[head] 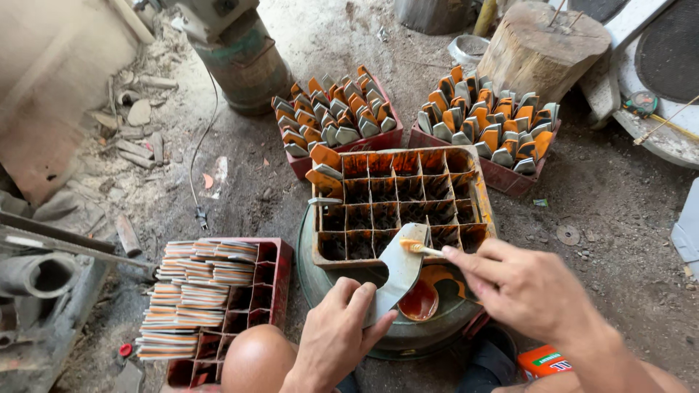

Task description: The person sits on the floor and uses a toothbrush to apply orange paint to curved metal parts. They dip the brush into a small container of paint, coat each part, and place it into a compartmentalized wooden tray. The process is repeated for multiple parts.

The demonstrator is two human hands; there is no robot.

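At lower right of the frame an orange carton (542,361) with a green-and-white label peeks out beside the person's leg. Near centre bottom, the left hand (336,336) is closed around a grey metal blade (399,271), held upright over a small bowl of orange paint (419,300). The right hand (524,284) pinches a thin brush (419,248), its tip touching the blade's top. Just behind stands a paint-stained divided crate (400,204), mostly empty. Two red crates (336,120) (486,125) of orange-tipped blades fill the upper centre; a red crate (218,306) of stacked blades sits lower left.
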